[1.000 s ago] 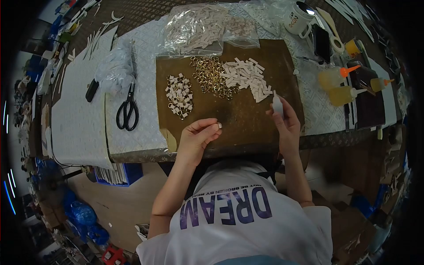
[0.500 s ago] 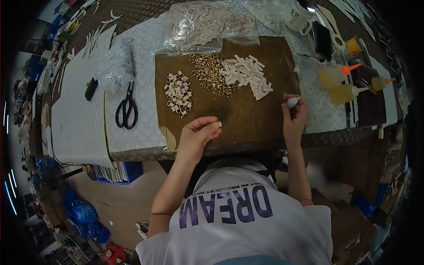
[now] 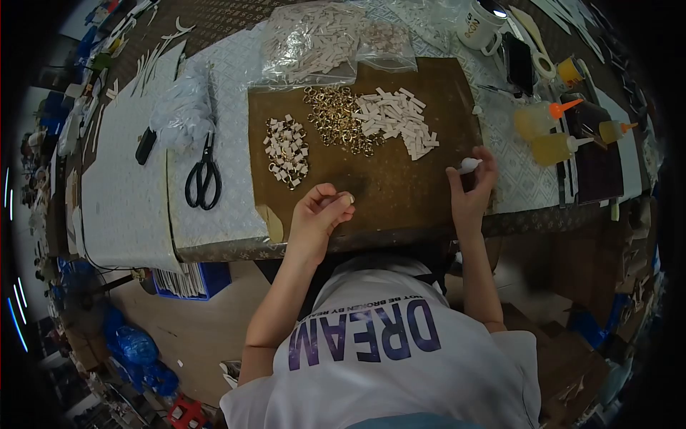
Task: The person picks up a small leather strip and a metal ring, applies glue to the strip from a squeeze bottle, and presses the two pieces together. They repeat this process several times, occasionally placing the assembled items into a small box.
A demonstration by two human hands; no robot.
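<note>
one brown mat [image 3: 400, 196] underlies the work: right hand [image 3: 470, 206] spread at its right edge, left hand [image 3: 318, 218] pinching near its front. a white bottle [image 3: 468, 166] sits between right thumb and fingers, thumb apart; the left hand's tiny pale piece [image 3: 351, 200] seems best gripped lightly, one end exposed.

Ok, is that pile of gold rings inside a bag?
No, the gold rings lie in a loose pile on the brown mat, next to the white strips.
</note>
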